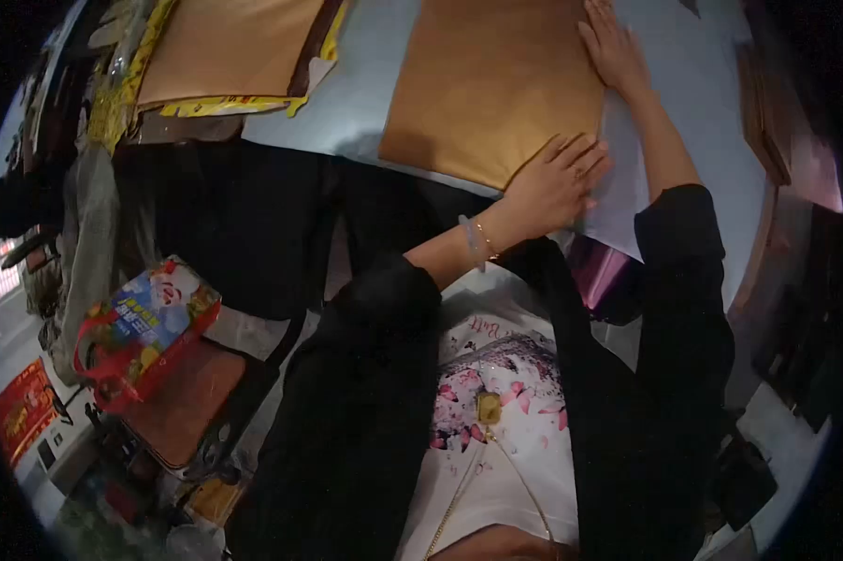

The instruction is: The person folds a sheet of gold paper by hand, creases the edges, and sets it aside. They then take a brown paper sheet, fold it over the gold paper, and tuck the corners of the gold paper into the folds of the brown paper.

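A golden-brown sheet lies flat on the pale blue tabletop, its near edge close to the table's front. My left hand, with bracelets at the wrist, rests over the sheet's near right corner. Its fingers are stretched out and point to the right, covering that corner. Farther up, my right hand lies flat along the sheet's right edge, fingers extended away from me. A whitish sheet or layer shows beneath and to the right of the brown one.
A stack of tan sheets in yellow wrapping sits at the table's left. Brown boards stand along the right edge. Below left, a colourful gift bag rests on a brown seat. Something shiny purple shows under the table edge.
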Tool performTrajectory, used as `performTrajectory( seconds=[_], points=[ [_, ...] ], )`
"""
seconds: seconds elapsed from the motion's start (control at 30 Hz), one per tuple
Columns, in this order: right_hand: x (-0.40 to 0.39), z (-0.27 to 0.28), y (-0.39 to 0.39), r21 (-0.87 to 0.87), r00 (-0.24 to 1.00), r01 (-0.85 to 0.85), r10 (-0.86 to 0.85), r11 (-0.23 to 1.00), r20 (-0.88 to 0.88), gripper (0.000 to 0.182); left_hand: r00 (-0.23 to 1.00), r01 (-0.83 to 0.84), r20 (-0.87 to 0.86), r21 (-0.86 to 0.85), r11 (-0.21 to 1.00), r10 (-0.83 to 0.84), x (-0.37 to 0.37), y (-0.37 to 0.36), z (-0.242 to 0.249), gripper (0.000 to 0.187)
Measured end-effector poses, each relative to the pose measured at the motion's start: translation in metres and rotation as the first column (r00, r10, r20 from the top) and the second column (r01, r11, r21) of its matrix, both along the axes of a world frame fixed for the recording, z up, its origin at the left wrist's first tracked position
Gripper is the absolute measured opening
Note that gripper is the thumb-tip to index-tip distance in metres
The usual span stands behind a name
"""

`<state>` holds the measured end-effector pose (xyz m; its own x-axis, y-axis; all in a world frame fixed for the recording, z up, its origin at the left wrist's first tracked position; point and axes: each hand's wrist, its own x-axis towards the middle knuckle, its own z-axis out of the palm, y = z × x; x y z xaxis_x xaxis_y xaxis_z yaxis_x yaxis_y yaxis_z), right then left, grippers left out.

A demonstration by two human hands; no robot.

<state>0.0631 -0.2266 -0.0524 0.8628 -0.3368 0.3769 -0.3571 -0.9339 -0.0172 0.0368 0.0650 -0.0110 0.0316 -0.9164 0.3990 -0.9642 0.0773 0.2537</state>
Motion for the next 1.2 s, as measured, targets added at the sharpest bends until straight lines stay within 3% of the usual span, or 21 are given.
performTrajectory(
  seconds=[0.2,0.3,0.4,0.5,0.7,0.83,0.9,0.93,1.0,1.03,1.2],
  points=[
    [0.003,-0.004,0.0,-0.034,0.999,-0.02,0.021,0.999,0.028,0.053,0.999,-0.031,0.031,0.057,0.998,0.029,-0.002,0.0,-0.004,0.056],
    [0.006,0.002,0.0,-0.011,1.0,-0.002,0.002,1.0,-0.008,0.054,0.996,-0.04,0.077,0.079,0.996,0.034,-0.001,0.001,-0.004,0.059],
    [0.002,0.011,0.011,0.027,0.997,0.06,-0.059,0.998,-0.049,0.055,0.999,-0.012,-0.029,0.078,0.997,0.014,-0.003,0.002,-0.003,0.061],
    [0.002,0.018,0.015,0.107,0.998,0.036,-0.031,0.994,-0.049,0.056,0.998,-0.061,0.01,0.079,0.995,0.06,-0.013,0.004,-0.007,0.063],
    [0.003,0.017,0.007,0.05,0.999,0.013,-0.011,0.999,-0.04,0.056,1.0,-0.025,-0.005,0.172,0.985,0.026,-0.024,0.009,-0.002,0.07],
    [0.0,0.024,0.012,0.064,0.999,0.017,-0.014,0.998,-0.049,0.056,0.979,0.127,-0.174,0.09,0.988,-0.11,-0.016,0.017,0.009,0.069],
    [-0.003,0.025,0.015,0.073,0.999,0.018,-0.015,0.997,-0.047,0.056,0.918,-0.123,-0.362,0.127,0.984,0.161,-0.006,0.024,0.024,0.059],
    [-0.004,0.025,0.015,0.075,0.999,0.02,-0.016,0.997,-0.048,0.056,0.893,-0.358,-0.308,-0.049,0.932,0.327,-0.005,0.028,0.015,0.057],
    [-0.003,0.027,0.018,0.083,0.999,0.025,-0.022,0.996,-0.044,0.056,0.82,-0.559,-0.084,0.097,0.824,0.566,0.015,0.041,0.015,0.058],
    [-0.004,0.028,0.018,0.088,0.999,0.03,-0.027,0.996,-0.04,0.056,0.809,-0.584,-0.061,0.023,0.812,0.584,0.02,0.046,0.007,0.059],
    [-0.005,0.029,0.017,0.104,0.999,0.045,-0.042,0.994,-0.031,0.056,0.824,-0.561,-0.023,0.103,0.822,0.565,0.019,0.047,-0.002,0.059]
  ],
)
